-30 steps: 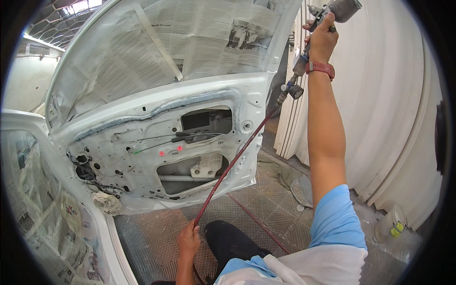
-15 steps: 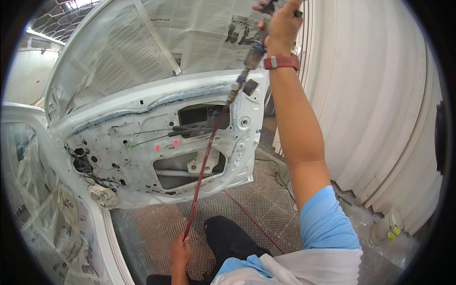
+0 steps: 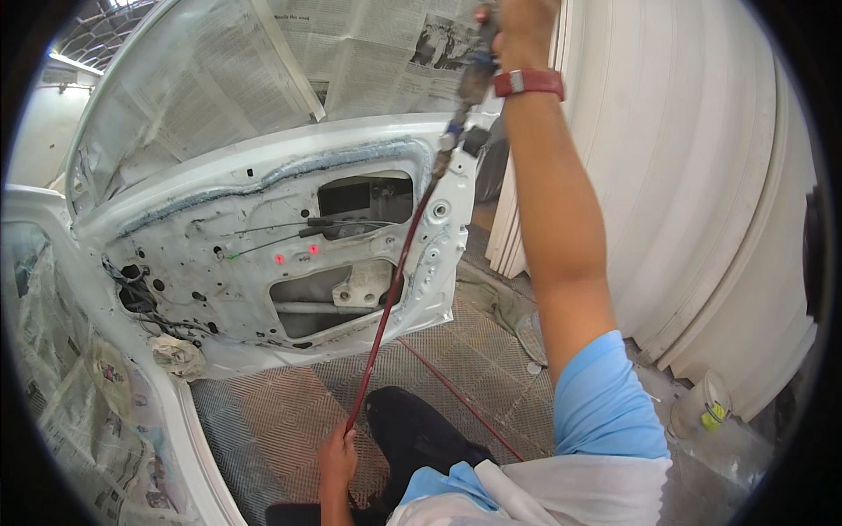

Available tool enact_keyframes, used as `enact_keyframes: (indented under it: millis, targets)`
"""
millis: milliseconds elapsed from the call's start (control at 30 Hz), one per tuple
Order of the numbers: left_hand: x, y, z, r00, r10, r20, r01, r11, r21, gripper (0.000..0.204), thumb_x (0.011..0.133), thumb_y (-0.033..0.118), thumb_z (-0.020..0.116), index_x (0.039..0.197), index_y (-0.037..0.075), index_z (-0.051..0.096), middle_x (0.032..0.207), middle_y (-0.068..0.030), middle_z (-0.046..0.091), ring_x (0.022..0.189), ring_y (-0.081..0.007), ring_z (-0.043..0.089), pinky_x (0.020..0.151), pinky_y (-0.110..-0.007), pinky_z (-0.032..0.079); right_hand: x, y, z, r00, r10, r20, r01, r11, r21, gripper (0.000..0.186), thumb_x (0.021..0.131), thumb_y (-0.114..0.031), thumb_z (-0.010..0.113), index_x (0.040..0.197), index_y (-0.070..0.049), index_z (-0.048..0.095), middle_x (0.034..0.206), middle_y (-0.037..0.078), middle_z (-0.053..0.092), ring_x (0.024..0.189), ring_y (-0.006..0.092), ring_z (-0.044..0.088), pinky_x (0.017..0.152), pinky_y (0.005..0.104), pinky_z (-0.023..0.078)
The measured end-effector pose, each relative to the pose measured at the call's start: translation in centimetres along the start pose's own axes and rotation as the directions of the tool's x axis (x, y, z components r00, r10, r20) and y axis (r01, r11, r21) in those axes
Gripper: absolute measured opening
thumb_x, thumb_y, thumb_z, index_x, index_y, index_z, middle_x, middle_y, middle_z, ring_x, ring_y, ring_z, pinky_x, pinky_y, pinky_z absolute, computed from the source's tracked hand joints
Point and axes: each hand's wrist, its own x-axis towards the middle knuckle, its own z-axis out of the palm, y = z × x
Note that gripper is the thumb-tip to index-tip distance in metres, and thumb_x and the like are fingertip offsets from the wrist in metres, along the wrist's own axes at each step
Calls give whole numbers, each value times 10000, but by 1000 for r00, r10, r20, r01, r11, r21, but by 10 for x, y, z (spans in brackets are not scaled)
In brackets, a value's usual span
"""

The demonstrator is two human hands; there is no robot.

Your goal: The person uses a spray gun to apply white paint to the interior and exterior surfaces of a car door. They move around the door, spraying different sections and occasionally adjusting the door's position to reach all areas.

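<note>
The right hand (image 3: 524, 26) is raised high, clenched around the handle of a spray gun (image 3: 478, 74) at the top rear corner of the white car door (image 3: 263, 254); a red wristband sits just below it. The left hand (image 3: 338, 456) hangs low, below the door's bottom edge, closed around the red air hose (image 3: 390, 289) that runs down from the gun across the door's rear edge. A good pass probably calls for the gun held square to the door and the hose kept off the panel. The door's window is masked with newspaper (image 3: 263, 79), and its inner face shows open holes and loose wires. Under the door lies metal grating (image 3: 289, 421); right of it hang pale sheeted walls (image 3: 702, 193).
</note>
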Motion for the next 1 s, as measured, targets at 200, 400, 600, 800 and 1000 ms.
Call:
enact_keyframes:
  millis: [200, 400, 600, 800, 1000]
  targets:
    - [26, 45, -6, 960, 279, -5, -277, 954, -118, 300, 1094, 210, 628, 1354, 77, 699, 1098, -212, 772, 1024, -444, 735, 879, -527, 571, 58, -12, -76, 947, -314, -65, 221, 785, -578, 665, 1109, -594, 548, 1026, 40, 731, 686, 88, 659, 523, 181, 634, 432, 335, 489]
    - [39, 76, -1, 903, 427, 39, -415, 893, -172, 293, 1078, 181, 650, 1359, 110, 695, 1098, -187, 767, 1006, -413, 741, 847, -510, 575, 52, -28, -116, 981, -159, 111, 185, 601, -777, 598, 1103, -561, 560, 1108, 5, 753, 716, 68, 644, 557, 170, 623, 443, 316, 481]
    - [39, 57, 18, 898, 437, -53, -438, 878, -192, 267, 1070, 164, 654, 1324, 107, 713, 1060, -164, 764, 971, -410, 737, 811, -511, 574, -25, -8, -132, 967, 171, 191, 63, 564, -823, 655, 1102, -594, 550, 1124, 25, 763, 738, 95, 661, 606, 171, 636, 466, 330, 477]
    - [30, 36, 19, 911, 411, -34, -411, 903, -127, 254, 1067, 167, 656, 1304, 116, 732, 1047, -155, 765, 962, -403, 739, 794, -506, 575, -105, 36, -152, 905, 310, 292, 116, 480, -870, 658, 1090, -624, 577, 1302, -29, 764, 727, 150, 704, 684, 254, 726, 677, 404, 573]
    - [25, 26, 26, 916, 399, -37, -401, 909, -110, 254, 1074, 170, 656, 1307, 102, 729, 1086, -164, 776, 980, -406, 743, 813, -511, 577, -116, 40, -153, 878, 404, 258, 22, 505, -863, 672, 1118, -620, 527, 1353, -25, 735, 840, 85, 744, 682, 120, 714, 460, 283, 508]
